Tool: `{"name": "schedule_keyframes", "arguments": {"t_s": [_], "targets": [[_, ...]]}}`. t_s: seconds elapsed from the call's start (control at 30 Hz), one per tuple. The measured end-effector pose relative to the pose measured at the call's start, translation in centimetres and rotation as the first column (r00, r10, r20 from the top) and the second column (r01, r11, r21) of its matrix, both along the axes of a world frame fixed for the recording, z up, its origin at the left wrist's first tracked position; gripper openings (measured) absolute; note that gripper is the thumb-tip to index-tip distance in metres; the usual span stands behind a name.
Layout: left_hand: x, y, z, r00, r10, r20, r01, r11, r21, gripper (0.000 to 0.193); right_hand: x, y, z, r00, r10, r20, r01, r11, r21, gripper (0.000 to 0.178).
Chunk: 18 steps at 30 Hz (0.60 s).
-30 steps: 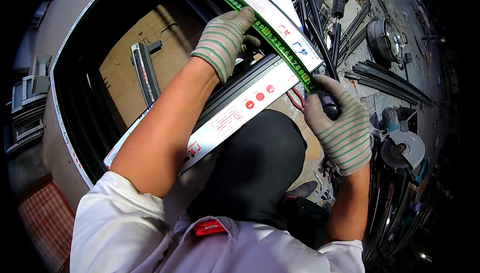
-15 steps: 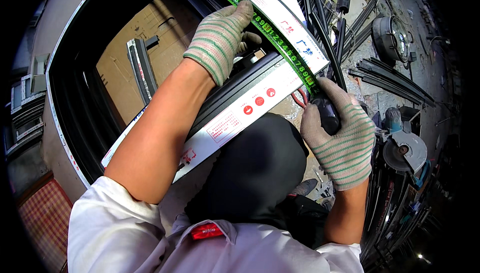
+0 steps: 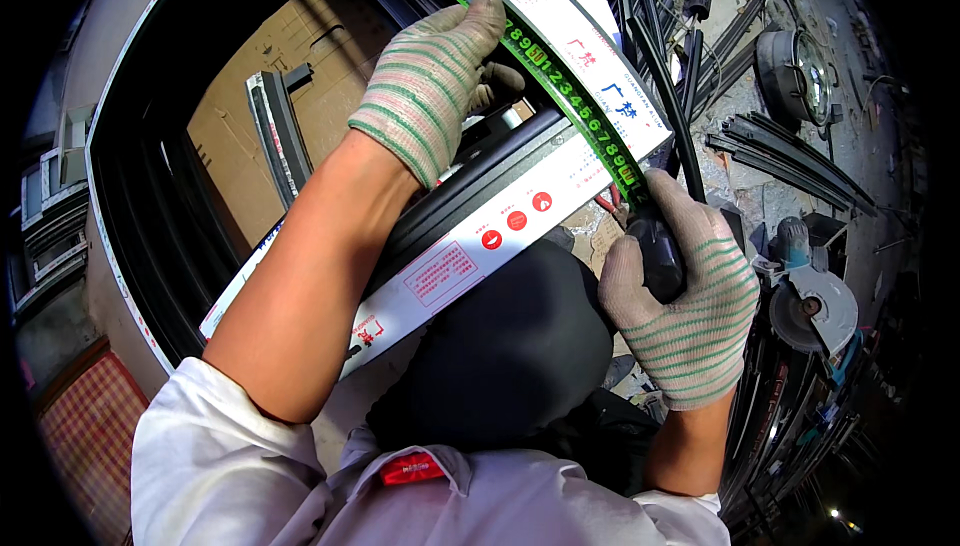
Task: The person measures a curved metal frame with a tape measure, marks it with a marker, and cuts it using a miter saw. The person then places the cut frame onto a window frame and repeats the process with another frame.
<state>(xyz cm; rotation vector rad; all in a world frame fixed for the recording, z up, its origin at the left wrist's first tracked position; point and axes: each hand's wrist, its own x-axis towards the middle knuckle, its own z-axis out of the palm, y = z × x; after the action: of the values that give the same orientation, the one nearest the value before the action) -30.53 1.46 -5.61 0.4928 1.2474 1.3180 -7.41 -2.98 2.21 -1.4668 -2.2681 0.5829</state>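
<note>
A green tape measure blade [image 3: 570,96] lies along the far side of a dark metal frame [image 3: 450,208], whose faces carry white printed film [image 3: 455,261]. My left hand [image 3: 430,81], in a striped knit glove, is closed over that side, thumb pressing on the blade's edge and fingers curled under the bar. At the frame's right corner, my right hand [image 3: 685,301], gloved alike, grips the black tape measure case [image 3: 658,256] between thumb and fingers. The blade runs out of the case just past the corner.
Brown cardboard [image 3: 320,76] and a short profile piece [image 3: 272,131] show through the frame's opening. On the right lie dark metal strips [image 3: 790,161], a round lamp-like metal thing [image 3: 795,76] and a circular saw [image 3: 812,311]. Red-handled pliers [image 3: 608,203] are partly hidden behind the corner.
My right hand and the tape case have shifted slightly down and right, away from the frame's corner. My left hand keeps its hold, and the view has moved a little.
</note>
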Motion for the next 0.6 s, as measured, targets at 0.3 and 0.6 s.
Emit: {"name": "schedule_keyframes", "arguments": {"t_s": [0.3, 0.6], "targets": [[-0.12, -0.19, -0.19, 1.000, 0.000, 0.013, 0.000, 1.000, 0.015, 0.039, 0.06, 0.50, -0.08, 0.999, 0.039, 0.032, -0.039, 0.999, 0.016, 0.049], [-0.31, -0.30, -0.05, 0.999, -0.039, -0.009, 0.039, 0.999, 0.024, 0.040, 0.14, 0.67, 0.09, 0.999, 0.032, 0.031, -0.031, 0.998, -0.045, 0.051]]}}
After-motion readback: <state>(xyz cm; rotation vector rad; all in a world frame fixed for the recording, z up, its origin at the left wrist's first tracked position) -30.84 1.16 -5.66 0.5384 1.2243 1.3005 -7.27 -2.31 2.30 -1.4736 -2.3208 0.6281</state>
